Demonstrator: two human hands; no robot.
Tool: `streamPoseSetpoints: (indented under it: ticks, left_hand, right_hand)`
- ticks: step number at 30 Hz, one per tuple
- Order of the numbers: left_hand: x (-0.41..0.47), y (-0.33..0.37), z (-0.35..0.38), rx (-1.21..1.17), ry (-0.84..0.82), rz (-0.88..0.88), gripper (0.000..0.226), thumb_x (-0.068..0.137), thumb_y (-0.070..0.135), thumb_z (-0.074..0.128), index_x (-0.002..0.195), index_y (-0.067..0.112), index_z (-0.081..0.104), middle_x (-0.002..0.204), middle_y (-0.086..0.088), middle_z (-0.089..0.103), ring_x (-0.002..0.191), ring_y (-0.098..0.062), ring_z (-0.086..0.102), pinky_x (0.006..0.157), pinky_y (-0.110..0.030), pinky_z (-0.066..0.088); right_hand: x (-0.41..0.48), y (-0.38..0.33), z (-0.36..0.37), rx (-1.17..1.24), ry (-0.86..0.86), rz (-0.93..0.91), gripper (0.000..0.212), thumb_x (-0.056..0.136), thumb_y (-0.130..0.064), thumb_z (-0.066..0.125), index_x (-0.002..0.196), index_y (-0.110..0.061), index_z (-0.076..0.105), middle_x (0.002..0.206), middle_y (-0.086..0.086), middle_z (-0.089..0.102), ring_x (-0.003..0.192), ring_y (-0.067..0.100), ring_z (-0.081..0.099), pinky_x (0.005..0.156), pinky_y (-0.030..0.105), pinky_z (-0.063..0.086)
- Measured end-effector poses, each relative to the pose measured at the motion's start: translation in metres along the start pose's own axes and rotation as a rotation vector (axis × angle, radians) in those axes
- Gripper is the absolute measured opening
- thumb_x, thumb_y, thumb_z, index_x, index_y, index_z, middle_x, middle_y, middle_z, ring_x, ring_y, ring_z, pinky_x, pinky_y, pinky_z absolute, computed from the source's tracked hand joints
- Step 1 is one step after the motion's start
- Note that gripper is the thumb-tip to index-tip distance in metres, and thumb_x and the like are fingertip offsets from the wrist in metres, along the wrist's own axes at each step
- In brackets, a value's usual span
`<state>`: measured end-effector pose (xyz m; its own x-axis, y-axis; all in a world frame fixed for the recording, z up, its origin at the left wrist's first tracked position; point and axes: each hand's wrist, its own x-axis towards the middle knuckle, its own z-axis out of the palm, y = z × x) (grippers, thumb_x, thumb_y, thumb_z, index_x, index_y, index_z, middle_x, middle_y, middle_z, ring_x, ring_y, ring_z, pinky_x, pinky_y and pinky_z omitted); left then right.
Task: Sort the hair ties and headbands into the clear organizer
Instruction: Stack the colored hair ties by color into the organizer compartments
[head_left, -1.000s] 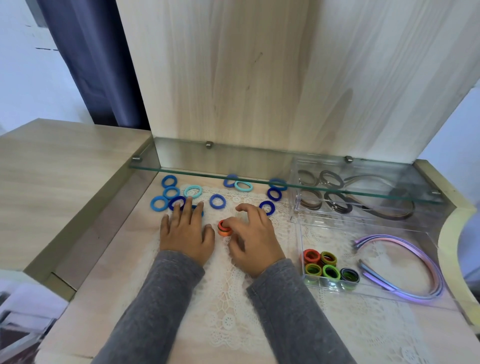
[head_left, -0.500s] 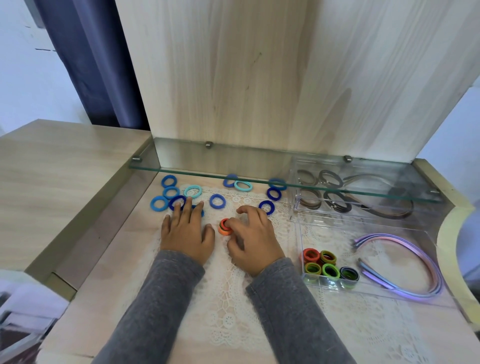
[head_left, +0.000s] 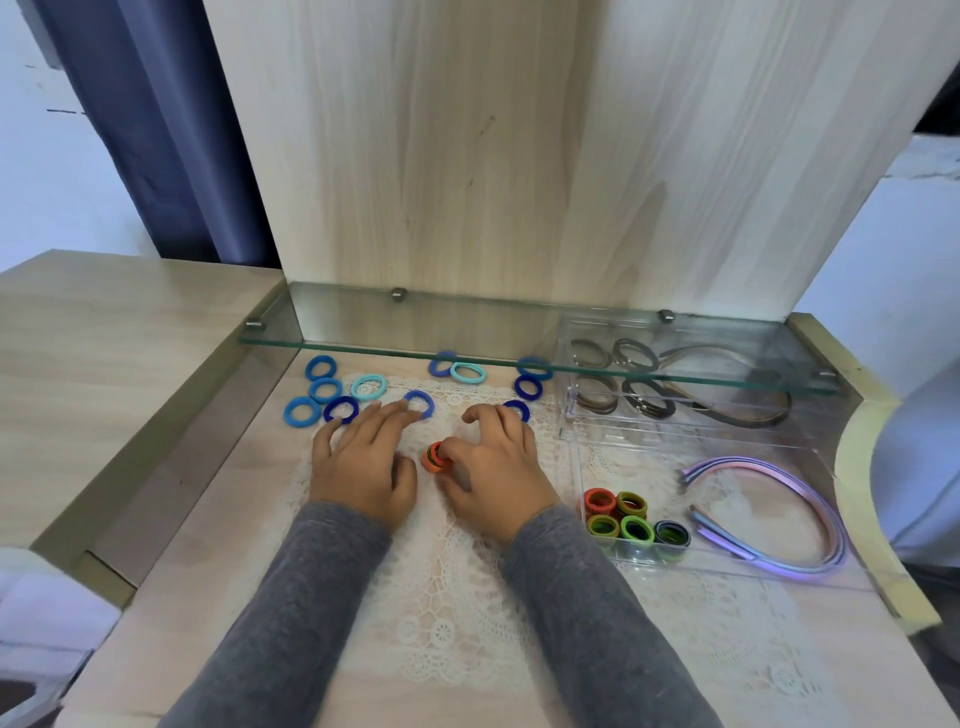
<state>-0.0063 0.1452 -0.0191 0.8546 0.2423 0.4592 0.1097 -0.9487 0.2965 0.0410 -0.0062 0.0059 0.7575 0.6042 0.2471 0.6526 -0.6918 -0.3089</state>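
Note:
My right hand (head_left: 493, 467) pinches a small stack of orange hair ties (head_left: 435, 457) on the lace mat, thumb against it. My left hand (head_left: 361, 460) lies flat on the mat with straight fingers, its fingertips near a blue hair tie (head_left: 420, 402) and a dark blue one (head_left: 340, 409). Several blue and teal hair ties (head_left: 369, 387) lie scattered behind the hands. The clear organizer (head_left: 587, 457) stands to the right. Its front compartment holds red, green and dark hair ties (head_left: 631, 519) and purple headbands (head_left: 779, 509).
A glass shelf (head_left: 363, 332) runs low across the back above the far hair ties and the organizer's rear compartment, which holds brown and black ties (head_left: 623, 384) and a dark headband (head_left: 748, 415). A wooden panel rises behind. The desk's raised edge is at right.
My right hand has closed its thumb and fingers onto the orange ties and tipped the stack up on edge. The left hand has stayed flat in place.

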Motion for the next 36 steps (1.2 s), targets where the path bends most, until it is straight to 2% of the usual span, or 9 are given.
streamPoseSetpoints:
  ticks: [5, 11, 17, 22, 27, 29, 33, 34, 36]
  left_hand:
    - [-0.01, 0.009, -0.009, 0.018, 0.028, 0.164, 0.05, 0.07, 0.021, 0.036, 0.11, 0.024, 0.066, 0.115, 0.007, 0.065, 0.108, -0.014, 0.06, 0.102, -0.043, 0.029]
    - [-0.019, 0.015, -0.009, 0.005, -0.057, 0.165, 0.051, 0.069, 0.023, 0.033, 0.105, 0.027, 0.068, 0.097, 0.009, 0.071, 0.096, -0.012, 0.066, 0.102, -0.037, 0.023]
    - [-0.024, 0.016, -0.005, -0.058, -0.177, 0.127, 0.058, 0.069, 0.026, 0.028, 0.113, 0.027, 0.065, 0.108, 0.003, 0.071, 0.108, -0.012, 0.062, 0.106, -0.042, 0.026]
    - [-0.023, 0.028, -0.017, -0.19, -0.249, 0.048, 0.06, 0.067, 0.018, 0.034, 0.121, 0.028, 0.06, 0.115, 0.014, 0.065, 0.11, -0.006, 0.056, 0.113, -0.032, 0.017]
    - [-0.021, 0.042, -0.027, -0.261, -0.257, 0.082, 0.059, 0.067, 0.018, 0.034, 0.119, 0.031, 0.06, 0.112, 0.018, 0.065, 0.108, -0.001, 0.055, 0.112, -0.028, 0.014]
    - [-0.016, 0.053, -0.031, -0.287, -0.263, 0.104, 0.059, 0.067, 0.018, 0.034, 0.118, 0.031, 0.06, 0.112, 0.019, 0.064, 0.104, 0.002, 0.054, 0.113, -0.029, 0.014]
    - [-0.006, 0.079, -0.034, -0.329, -0.275, 0.133, 0.054, 0.073, 0.013, 0.038, 0.119, 0.032, 0.059, 0.111, 0.02, 0.065, 0.08, 0.01, 0.048, 0.113, -0.027, 0.014]
    - [-0.003, 0.087, -0.033, -0.333, -0.277, 0.143, 0.052, 0.077, 0.009, 0.043, 0.12, 0.031, 0.059, 0.112, 0.018, 0.065, 0.08, 0.009, 0.049, 0.114, -0.028, 0.015]
    - [0.001, 0.102, -0.031, -0.333, -0.279, 0.161, 0.052, 0.079, 0.002, 0.048, 0.122, 0.029, 0.059, 0.116, 0.016, 0.064, 0.096, 0.003, 0.054, 0.114, -0.029, 0.015]
  right_hand:
    - [-0.005, -0.006, -0.016, -0.082, -0.078, 0.007, 0.027, 0.09, -0.038, 0.052, 0.11, -0.029, 0.067, 0.126, 0.003, 0.037, 0.122, 0.026, 0.025, 0.105, 0.038, 0.015]
    - [-0.008, -0.007, -0.025, -0.121, -0.089, -0.024, 0.021, 0.09, -0.032, 0.055, 0.104, -0.028, 0.07, 0.123, 0.001, 0.042, 0.121, 0.026, 0.027, 0.104, 0.039, 0.02]
    - [-0.006, -0.007, -0.025, -0.16, -0.069, -0.051, 0.023, 0.088, -0.037, 0.059, 0.102, -0.025, 0.072, 0.116, 0.0, 0.046, 0.117, 0.025, 0.031, 0.101, 0.037, 0.024]
    - [-0.007, -0.006, -0.03, -0.207, -0.072, -0.086, 0.026, 0.089, -0.038, 0.056, 0.104, -0.024, 0.072, 0.117, 0.001, 0.047, 0.116, 0.026, 0.032, 0.101, 0.039, 0.026]
    - [-0.014, 0.004, -0.047, -0.219, -0.068, -0.118, 0.022, 0.088, -0.036, 0.06, 0.103, -0.027, 0.072, 0.116, 0.0, 0.045, 0.116, 0.026, 0.03, 0.102, 0.038, 0.023]
    - [-0.018, 0.01, -0.059, -0.214, -0.063, -0.111, 0.02, 0.086, -0.039, 0.062, 0.1, -0.029, 0.073, 0.115, -0.001, 0.045, 0.116, 0.025, 0.029, 0.102, 0.037, 0.02]
    - [-0.024, 0.024, -0.087, -0.24, -0.081, -0.071, 0.023, 0.084, -0.047, 0.062, 0.095, -0.03, 0.073, 0.115, -0.002, 0.045, 0.118, 0.025, 0.029, 0.102, 0.038, 0.022]
    - [-0.026, 0.028, -0.095, -0.256, -0.093, -0.059, 0.023, 0.084, -0.047, 0.062, 0.095, -0.03, 0.073, 0.116, -0.002, 0.045, 0.119, 0.026, 0.028, 0.103, 0.039, 0.022]
    - [-0.032, 0.037, -0.108, -0.271, -0.118, -0.028, 0.024, 0.083, -0.046, 0.064, 0.096, -0.028, 0.073, 0.117, -0.001, 0.044, 0.12, 0.026, 0.027, 0.105, 0.039, 0.02]
